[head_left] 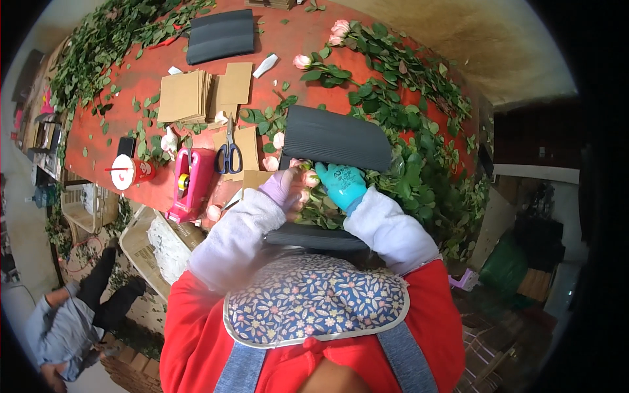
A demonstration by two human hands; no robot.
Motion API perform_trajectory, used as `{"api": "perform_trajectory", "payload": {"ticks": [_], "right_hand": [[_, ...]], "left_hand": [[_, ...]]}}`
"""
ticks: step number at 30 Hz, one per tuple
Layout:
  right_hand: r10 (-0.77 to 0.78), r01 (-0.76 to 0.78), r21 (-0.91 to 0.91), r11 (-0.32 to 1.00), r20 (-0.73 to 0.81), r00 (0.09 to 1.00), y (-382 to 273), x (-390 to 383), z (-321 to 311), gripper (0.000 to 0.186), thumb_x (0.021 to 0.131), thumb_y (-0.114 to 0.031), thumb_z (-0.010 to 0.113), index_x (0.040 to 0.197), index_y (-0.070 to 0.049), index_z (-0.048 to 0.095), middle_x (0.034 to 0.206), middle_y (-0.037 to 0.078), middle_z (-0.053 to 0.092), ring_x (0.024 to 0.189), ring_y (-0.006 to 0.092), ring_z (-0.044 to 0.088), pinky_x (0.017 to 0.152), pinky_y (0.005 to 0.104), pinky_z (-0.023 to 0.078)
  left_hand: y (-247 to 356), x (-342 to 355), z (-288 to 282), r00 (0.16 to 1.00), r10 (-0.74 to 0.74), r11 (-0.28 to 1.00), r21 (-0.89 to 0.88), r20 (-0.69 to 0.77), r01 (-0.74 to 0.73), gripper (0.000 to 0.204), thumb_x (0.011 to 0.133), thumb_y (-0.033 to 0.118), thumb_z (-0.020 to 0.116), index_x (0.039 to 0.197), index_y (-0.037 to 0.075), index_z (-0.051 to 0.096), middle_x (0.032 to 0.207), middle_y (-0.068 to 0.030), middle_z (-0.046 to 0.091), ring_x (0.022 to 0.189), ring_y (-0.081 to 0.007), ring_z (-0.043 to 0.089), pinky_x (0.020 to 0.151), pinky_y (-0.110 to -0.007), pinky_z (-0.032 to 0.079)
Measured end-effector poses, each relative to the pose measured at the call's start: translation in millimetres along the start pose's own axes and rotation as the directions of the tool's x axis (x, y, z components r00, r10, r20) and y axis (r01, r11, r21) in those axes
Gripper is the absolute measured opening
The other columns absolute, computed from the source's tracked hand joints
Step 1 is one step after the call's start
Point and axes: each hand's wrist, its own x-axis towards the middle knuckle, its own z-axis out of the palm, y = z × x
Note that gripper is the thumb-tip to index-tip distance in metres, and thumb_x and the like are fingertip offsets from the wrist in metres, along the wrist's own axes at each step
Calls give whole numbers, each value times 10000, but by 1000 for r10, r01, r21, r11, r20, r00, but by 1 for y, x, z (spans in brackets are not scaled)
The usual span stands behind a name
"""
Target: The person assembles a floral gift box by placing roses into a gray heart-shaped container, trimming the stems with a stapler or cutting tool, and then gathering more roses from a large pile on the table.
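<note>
Head view: left hand (282,186), purple-gloved, is curling at the pink roses (310,178), fingers partly hidden; cannot tell whether it is gripping any. Right hand (343,186), teal-gloved, is bending its fingers beside the same blooms; its hold cannot be told either. Roses are sitting between both hands, near the black sheet (337,139); scissors (229,154) and tape dispenser (202,171) are resting leftward

On our tabletop (282,39) we have roses (310,178) between our left hand (278,187) and right hand (342,186), scissors (228,157) left of them, then the tape dispenser (196,177), then the cup (124,174); stems (419,170) lie right.
</note>
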Motion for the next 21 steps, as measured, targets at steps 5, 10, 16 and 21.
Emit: {"api": "perform_trajectory", "payload": {"ticks": [5, 10, 16, 21], "right_hand": [[-11, 10, -6, 1000, -55, 998, -1, 0, 11, 297, 864, -145, 555, 1149, -63, 562, 861, 123, 640, 787, 290, 673, 614, 423, 540], [46, -31, 236, 971, -58, 997, -3, -20, -39, 419, 813, -181, 609, 1227, -130, 567, 1086, 112, 627, 954, 293, 643, 792, 458, 508], [-56, 179, 335, 925, -347, 936, 14, -61, -76, 539, 732, -167, 680, 1262, -139, 587, 1251, 77, 591, 1106, 288, 565, 925, 444, 445], [-162, 333, 467, 819, -369, 915, 28, -88, -103, 551, 643, -115, 733, 1187, -101, 645, 1208, 100, 623, 1116, 317, 581, 921, 430, 455]], "left_hand": [[-22, 4, -9, 767, 635, 503, 701, 97, -505, 758, 775, 38, 691, 1424, 25, 301, 1245, -238, 511, 1065, -385, 584, 891, -410, 501], [24, -2, -8, 994, 2, 979, 204, 106, -24, 796, 760, 108, 730, 1437, 39, 316, 1245, -238, 500, 1083, -415, 564, 900, -437, 493], [-28, 32, -19, 840, 425, 209, 866, 337, -453, 738, 729, 174, 773, 1378, 78, 436, 1350, -190, 446, 1066, -381, 597, 878, -405, 515], [-41, 43, -20, 838, 181, -388, 820, 514, -420, 543, 879, 224, 624, 1387, 163, 446, 1249, -132, 485, 991, -309, 599, 817, -385, 518]]}}
